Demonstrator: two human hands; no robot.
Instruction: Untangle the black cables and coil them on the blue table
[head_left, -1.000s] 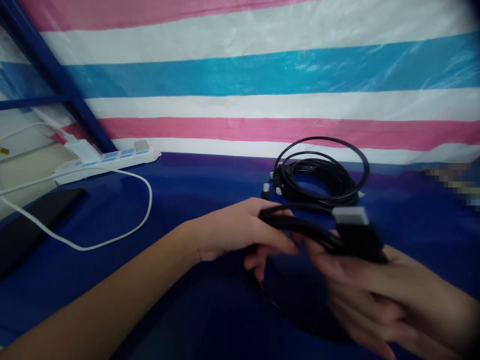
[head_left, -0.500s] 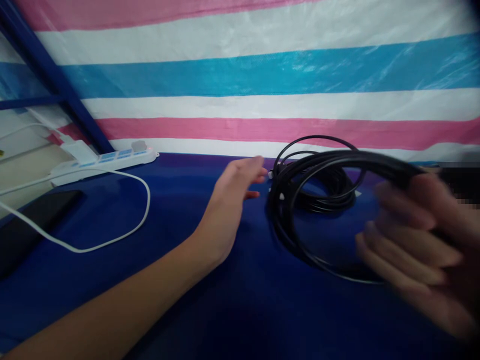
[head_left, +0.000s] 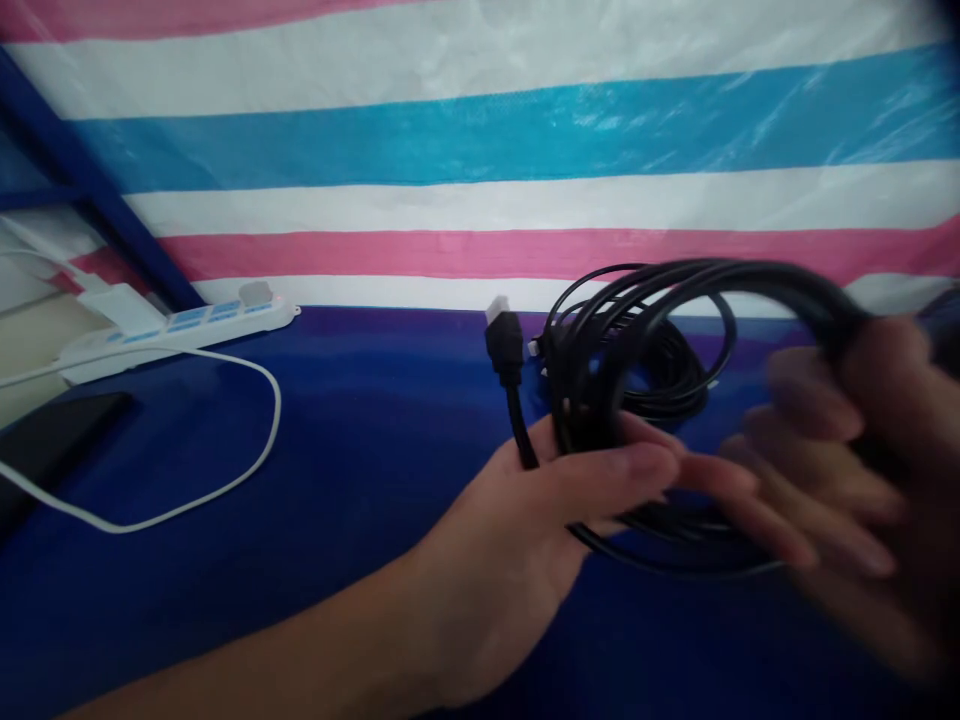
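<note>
A coil of black cable [head_left: 720,275] is held up between my two hands. My left hand [head_left: 570,500] is closed around the coil's left side, its thumb lying across the front. Beside that thumb a connector [head_left: 504,345] with a pale tip sticks upward on its own bit of cable. My right hand [head_left: 862,450], blurred, grips the coil's right side between thumb and forefinger, with the other fingers curled below. Behind the held coil, a second coil of black cable [head_left: 679,385] lies on the blue surface [head_left: 375,430], partly covered from view.
At the left, a white power strip [head_left: 202,330] has a white adapter [head_left: 124,308] plugged in. A white cord [head_left: 274,400] loops over the surface near a flat black object [head_left: 60,440]. A striped plastic sheet [head_left: 480,210] hangs at the back, beside a blue metal frame [head_left: 112,200].
My left hand has moved right and closed on the cable coil held by my right hand. The connector now stands up beside my left hand. The view has shifted slightly right.
</note>
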